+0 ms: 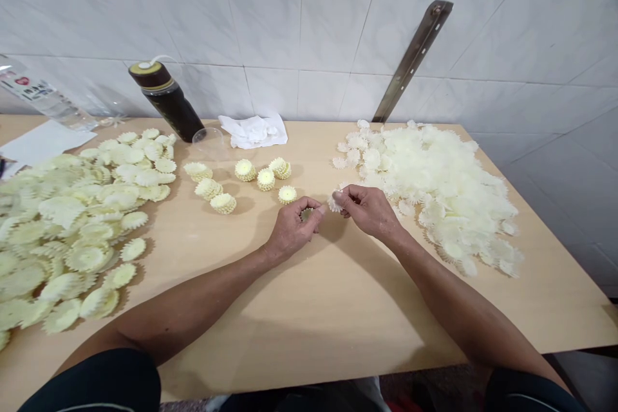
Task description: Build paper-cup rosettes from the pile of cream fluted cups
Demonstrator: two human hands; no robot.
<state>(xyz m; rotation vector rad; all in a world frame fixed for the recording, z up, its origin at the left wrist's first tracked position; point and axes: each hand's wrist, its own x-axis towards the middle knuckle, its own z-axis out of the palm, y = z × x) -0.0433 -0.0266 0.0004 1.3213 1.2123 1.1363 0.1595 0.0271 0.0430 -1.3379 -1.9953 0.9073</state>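
Note:
Over the middle of the table, my right hand (369, 209) pinches a pale scalloped disc (334, 202) between thumb and fingers. My left hand (295, 225) is just left of it, closed with thumb and fingers together. A bit of something greenish shows inside its curl, too hidden to name. Beyond my left hand stand several small stacks of yellow scalloped pieces (265, 179), the nearest being a yellow stack (287, 194). To the right of my right hand spreads a heap of thin whitish scalloped discs (434, 174).
At left lies a large pile of yellow scalloped pieces (87, 232). Along the wall are a dark bottle (171, 103), a clear round lid (207, 140), a crumpled white tissue (255, 131) and a clear plastic bottle (46, 95). A metal strip (412, 61) leans on the tiles.

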